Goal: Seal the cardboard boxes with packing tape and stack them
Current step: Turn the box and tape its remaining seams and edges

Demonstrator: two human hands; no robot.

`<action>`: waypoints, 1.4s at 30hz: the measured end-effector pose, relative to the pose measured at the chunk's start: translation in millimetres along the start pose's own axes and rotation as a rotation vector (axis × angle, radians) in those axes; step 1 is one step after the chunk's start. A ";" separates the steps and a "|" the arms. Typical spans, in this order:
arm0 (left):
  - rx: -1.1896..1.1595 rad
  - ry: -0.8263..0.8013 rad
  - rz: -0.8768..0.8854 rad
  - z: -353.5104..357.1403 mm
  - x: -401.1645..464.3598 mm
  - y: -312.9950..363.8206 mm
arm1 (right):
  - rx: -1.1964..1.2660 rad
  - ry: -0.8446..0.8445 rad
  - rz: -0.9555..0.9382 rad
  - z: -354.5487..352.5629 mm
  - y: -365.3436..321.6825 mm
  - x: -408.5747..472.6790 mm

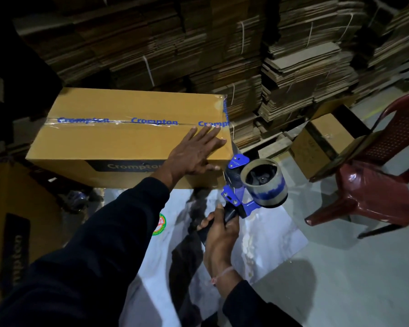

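One camera rides on the person's head, looking forward and steeply down, close over the box (128,128), with the cardboard stacks (222,43) far behind.

Matt cardboard box (118,138), glossy tape (118,121), shiny plastic chair (373,185).

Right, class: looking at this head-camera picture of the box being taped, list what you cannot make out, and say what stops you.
Head view only:
- Box right end, where the tape folds down: faces away from the camera.
- Word on the box front: end hidden by the left hand.
- Dispenser handle: wrapped by the right hand.
- Left box: cut off by the frame edge, dark.
- Round sticker on the floor sheet: half hidden by the left sleeve.
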State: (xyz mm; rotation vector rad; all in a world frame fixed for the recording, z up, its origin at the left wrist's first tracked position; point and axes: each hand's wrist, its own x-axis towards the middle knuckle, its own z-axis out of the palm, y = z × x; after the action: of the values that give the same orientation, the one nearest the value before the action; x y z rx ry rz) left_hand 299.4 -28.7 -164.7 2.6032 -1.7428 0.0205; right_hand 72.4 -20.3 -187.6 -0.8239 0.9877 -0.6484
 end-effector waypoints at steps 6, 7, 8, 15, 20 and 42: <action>-0.009 -0.016 -0.005 -1.9 0.0 1.3 | -0.014 -0.061 -0.016 -18.0 8.0 -9.0; -0.019 -0.016 -0.002 -2.3 0.2 1.9 | -0.024 -0.068 -0.020 -18.5 9.0 -7.3; -0.048 -0.014 0.004 -3.4 0.9 1.4 | -0.031 -0.076 -0.021 -18.1 9.1 -4.7; -0.409 -0.183 -0.004 -35.2 7.0 -11.3 | -0.004 -0.105 0.102 -26.5 19.7 29.0; -0.346 -0.179 0.052 -28.5 5.6 -17.8 | 0.016 -0.175 0.223 -35.4 17.9 48.8; -0.208 -0.008 0.109 -16.7 33.1 -9.7 | 0.126 -0.355 0.265 -3.8 11.6 58.9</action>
State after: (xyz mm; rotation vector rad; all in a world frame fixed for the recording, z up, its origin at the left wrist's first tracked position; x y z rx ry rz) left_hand 320.9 -55.3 -147.5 2.3650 -1.7813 -0.1622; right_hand 94.6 -61.6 -225.3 -0.6540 0.7078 -0.3179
